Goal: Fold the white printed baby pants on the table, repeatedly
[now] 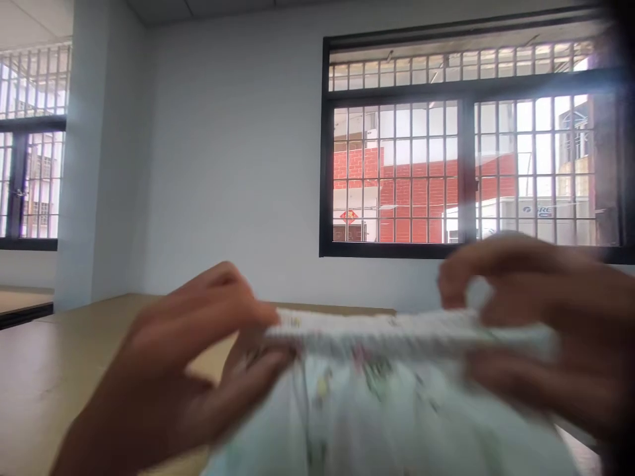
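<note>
A pale floral garment (pixel 391 403) with a gathered, elastic-looking waistband (pixel 367 334) is stretched out between my two hands. My left hand (pixel 193 357) grips the band's left end, its fingers on top and its thumb below. At the right end, my right hand (pixel 550 317) pinches the same band; motion blurs its fingers. Below the band the cloth falls in soft folds and runs out of the bottom of the view. Whether it is a skirt or trousers I cannot tell.
A tan tabletop (pixel 44 370) stretches behind and to the left of the garment. Beyond it stands a pale wall (pixel 228 165) with a barred, dark-framed window (pixel 397 248). A wall column (pixel 89 158) and another window are at the left.
</note>
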`<state>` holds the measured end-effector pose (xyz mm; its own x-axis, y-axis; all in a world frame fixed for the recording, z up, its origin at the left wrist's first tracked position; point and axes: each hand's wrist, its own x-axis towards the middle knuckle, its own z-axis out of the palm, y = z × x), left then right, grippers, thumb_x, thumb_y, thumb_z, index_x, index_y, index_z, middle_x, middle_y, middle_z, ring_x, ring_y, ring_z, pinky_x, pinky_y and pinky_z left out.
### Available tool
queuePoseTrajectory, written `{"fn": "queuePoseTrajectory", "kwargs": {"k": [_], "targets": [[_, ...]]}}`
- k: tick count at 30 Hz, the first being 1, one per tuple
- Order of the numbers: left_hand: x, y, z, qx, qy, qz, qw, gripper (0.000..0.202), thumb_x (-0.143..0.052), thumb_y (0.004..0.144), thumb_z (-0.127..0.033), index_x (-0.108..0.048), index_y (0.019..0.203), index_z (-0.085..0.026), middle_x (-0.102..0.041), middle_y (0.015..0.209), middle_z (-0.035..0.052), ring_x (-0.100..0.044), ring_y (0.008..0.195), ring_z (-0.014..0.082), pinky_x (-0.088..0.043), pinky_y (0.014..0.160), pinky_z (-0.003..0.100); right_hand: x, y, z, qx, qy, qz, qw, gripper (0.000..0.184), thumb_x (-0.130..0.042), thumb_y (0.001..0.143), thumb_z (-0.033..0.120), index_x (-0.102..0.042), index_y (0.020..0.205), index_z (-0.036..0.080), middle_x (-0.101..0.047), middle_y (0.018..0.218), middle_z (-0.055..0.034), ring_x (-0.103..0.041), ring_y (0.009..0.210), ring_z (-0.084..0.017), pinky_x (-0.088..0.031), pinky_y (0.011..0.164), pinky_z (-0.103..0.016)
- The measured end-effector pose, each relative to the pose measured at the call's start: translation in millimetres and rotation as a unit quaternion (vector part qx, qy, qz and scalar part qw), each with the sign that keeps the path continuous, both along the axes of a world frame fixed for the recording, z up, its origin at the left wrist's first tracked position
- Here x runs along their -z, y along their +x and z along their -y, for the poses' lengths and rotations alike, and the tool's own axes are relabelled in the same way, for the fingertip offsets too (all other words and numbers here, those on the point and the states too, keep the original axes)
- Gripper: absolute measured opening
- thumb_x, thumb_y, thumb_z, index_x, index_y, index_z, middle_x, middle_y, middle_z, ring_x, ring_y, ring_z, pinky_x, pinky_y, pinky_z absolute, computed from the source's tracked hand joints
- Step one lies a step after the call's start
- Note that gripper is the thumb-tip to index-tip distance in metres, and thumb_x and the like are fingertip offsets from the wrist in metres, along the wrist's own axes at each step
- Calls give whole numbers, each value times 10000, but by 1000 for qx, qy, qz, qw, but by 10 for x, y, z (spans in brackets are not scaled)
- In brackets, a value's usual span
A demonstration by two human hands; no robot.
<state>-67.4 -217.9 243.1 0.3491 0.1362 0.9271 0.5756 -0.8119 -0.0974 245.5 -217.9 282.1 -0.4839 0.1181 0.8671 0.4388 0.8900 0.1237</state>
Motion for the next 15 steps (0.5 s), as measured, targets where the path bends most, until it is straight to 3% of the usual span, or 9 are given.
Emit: {"fn": "queuePoseTrajectory", "kwargs": {"k": [3, 5, 6, 8, 10, 11, 13, 15], "targets": [[-131, 145, -609, 9, -64, -18, 998, 73, -625, 843, -291, -605, 851, -222, -526, 675, -41, -479, 616, 114, -416, 596, 233, -17, -68, -571, 20, -50, 34, 998, 268, -683, 861, 410, -542, 733, 222, -610, 894, -23, -575, 766, -163, -487, 712, -322], [3, 237, -1211, 12, -169, -50, 984, 127, -601, 842, -295, -607, 944, -220, -539, 716, -40, -481, 635, 115, -416, 608, 233, 253, -25, -1146, 69, -156, 42, 984, 223, -632, 871, 405, -554, 793, 211, -620, 880, -22, -574, 769, -173, -498, 706, -326], [148, 274, -1531, 18, -222, -70, 972, 180, -607, 824, -287, -607, 990, -216, -546, 726, -38, -482, 629, 115, -415, 602, 232, 478, 23, -1446, 103, -201, 47, 973, 204, -640, 848, 401, -571, 823, 210, -624, 851, -19, -574, 754, -177, -499, 693, -323], [579, 330, -2127, 34, -321, -93, 942, 333, -632, 778, -270, -598, 1102, -203, -602, 899, 7, -533, 699, 127, -443, 627, 236, 1058, 151, -1983, 163, -313, 65, 933, 192, -611, 843, 367, -598, 954, 211, -646, 865, -39, -595, 741, -187, -510, 664, -318], [1128, 358, -2579, 56, -406, -102, 907, 520, -647, 769, -283, -529, 1271, -210, -534, 1250, 84, -587, 881, 158, -487, 731, 258, 1695, 277, -2366, 184, -421, 86, 884, 453, -609, 815, 294, -510, 1251, 225, -633, 1117, -92, -637, 791, -195, -535, 685, -331], [1412, 363, -2732, 53, -440, -93, 891, 516, -617, 793, -279, -515, 1294, -209, -507, 1308, 97, -599, 915, 163, -494, 776, 271, 1985, 327, -2489, 200, -434, 87, 874, 552, -602, 807, 268, -453, 1337, 228, -589, 1230, -117, -648, 855, -209, -541, 732, -347], [1920, 356, -2889, 47, -494, -115, 860, 494, -597, 807, -272, -527, 1294, -225, -541, 1295, 84, -609, 974, 182, -499, 829, 289, 2426, 391, -2619, 242, -397, 119, 877, 515, -560, 834, 274, -486, 1339, 207, -538, 1320, -142, -619, 1041, -258, -517, 860, -384], [2268, 336, -2879, 39, -511, -138, 848, 473, -575, 827, -265, -534, 1298, -243, -582, 1262, 72, -606, 1032, 198, -490, 893, 305, 2649, 413, -2644, 274, -359, 162, 878, 422, -530, 857, 282, -571, 1267, 187, -513, 1354, -153, -552, 1165, -292, -468, 951, -406]]}}
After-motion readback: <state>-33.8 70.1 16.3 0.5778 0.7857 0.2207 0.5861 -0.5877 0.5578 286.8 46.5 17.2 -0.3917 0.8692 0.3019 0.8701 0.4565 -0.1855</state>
